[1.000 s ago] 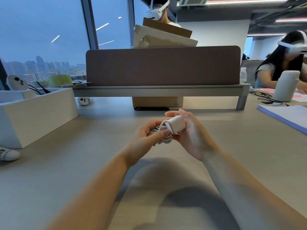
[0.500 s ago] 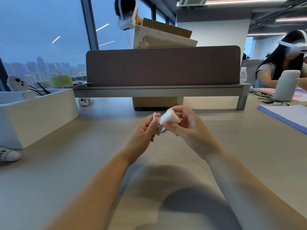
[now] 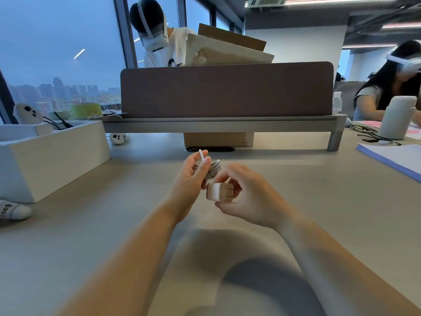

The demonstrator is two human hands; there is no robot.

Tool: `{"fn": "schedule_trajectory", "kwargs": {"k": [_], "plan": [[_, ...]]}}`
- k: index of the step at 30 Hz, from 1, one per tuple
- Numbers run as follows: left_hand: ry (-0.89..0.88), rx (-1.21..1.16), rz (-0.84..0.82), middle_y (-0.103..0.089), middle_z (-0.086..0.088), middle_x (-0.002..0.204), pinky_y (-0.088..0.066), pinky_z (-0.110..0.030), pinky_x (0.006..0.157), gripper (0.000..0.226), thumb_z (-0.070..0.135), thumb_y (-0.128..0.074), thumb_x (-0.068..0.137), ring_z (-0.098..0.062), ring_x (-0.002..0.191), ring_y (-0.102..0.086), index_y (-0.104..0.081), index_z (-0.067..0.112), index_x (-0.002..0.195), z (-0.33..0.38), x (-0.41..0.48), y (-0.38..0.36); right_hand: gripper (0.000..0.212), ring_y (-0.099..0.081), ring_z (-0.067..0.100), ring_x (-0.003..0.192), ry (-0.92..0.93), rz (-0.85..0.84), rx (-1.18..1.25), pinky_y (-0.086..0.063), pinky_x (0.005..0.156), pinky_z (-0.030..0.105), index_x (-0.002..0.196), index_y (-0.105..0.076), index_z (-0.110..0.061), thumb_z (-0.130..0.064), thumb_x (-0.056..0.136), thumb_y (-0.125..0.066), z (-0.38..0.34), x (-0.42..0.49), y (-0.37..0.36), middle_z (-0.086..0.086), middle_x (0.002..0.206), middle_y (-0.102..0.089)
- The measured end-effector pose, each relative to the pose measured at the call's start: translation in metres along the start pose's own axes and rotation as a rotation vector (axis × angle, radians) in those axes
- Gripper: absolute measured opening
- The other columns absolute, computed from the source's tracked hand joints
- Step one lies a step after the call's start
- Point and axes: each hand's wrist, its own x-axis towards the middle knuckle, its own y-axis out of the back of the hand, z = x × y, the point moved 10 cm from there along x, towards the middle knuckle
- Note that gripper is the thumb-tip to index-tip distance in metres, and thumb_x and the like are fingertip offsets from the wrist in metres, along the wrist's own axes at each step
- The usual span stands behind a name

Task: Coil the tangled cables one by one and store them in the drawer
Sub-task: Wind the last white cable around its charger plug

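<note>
Above the beige laminate worktop [image 3: 296, 201], right hand [image 3: 248, 197] grips the white square charger block [image 3: 219, 191] and left hand [image 3: 190, 176] pinches its bundled white cable coil [image 3: 214, 168]. Risk: the short free cable tip [image 3: 201, 154] isn't tucked, so a slack pinch could let the wraps spring open before stowing.

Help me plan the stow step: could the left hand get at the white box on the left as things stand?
Probably yes. Only bare desk lies between the left hand and the white box. The hand grips the coiled cable, though, whose charger the right hand holds.
</note>
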Motion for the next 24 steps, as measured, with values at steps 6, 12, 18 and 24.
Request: {"fn": "schedule_trajectory", "kwargs": {"k": [6, 12, 18, 24], "plan": [[-0.010, 0.109, -0.023, -0.057, -0.019, 0.113, -0.052, -0.034, 0.085, 0.039, 0.038, -0.043, 0.097, -0.030, 0.102, -0.059, -0.036, 0.035, 0.135, 0.001, 0.000, -0.004, 0.034, -0.054, 0.008, 0.084, 0.020, 0.192, 0.102, -0.047, 0.066, 0.017, 0.099, -0.059, -0.018, -0.026, 0.073, -0.080, -0.005, 0.000, 0.022, -0.007, 0.094, -0.060], [0.002, 0.097, -0.066, -0.052, -0.026, 0.117, -0.048, -0.043, 0.094, 0.037, 0.038, -0.042, 0.098, -0.042, 0.109, -0.051, -0.035, 0.039, 0.134, -0.002, 0.000, -0.004, 0.033, -0.052, 0.004, 0.087, -0.052, 0.237, 0.164, -0.044, 0.070, 0.013, 0.099, -0.055, -0.031, -0.034, 0.076, -0.077, 0.005, 0.000, 0.023, -0.021, 0.095, -0.057], [0.006, 0.062, -0.129, -0.052, -0.025, 0.117, -0.043, -0.024, 0.073, 0.033, 0.034, -0.043, 0.100, -0.022, 0.088, -0.047, -0.041, 0.035, 0.133, -0.001, -0.002, -0.009, 0.034, -0.058, 0.006, 0.101, -0.157, 0.141, 0.393, -0.054, 0.083, 0.025, 0.107, -0.052, -0.030, -0.042, 0.079, -0.068, 0.016, 0.003, 0.008, -0.017, 0.104, -0.058], [-0.013, 0.059, -0.157, -0.057, -0.004, 0.099, -0.040, -0.023, 0.069, 0.029, 0.041, -0.046, 0.088, -0.009, 0.076, -0.048, -0.054, 0.031, 0.114, 0.003, -0.008, -0.016, 0.032, -0.062, 0.010, 0.086, -0.186, 0.161, 0.510, -0.057, 0.073, 0.028, 0.105, -0.049, -0.024, -0.042, 0.082, -0.060, 0.015, 0.004, 0.011, -0.005, 0.096, -0.059]]}}
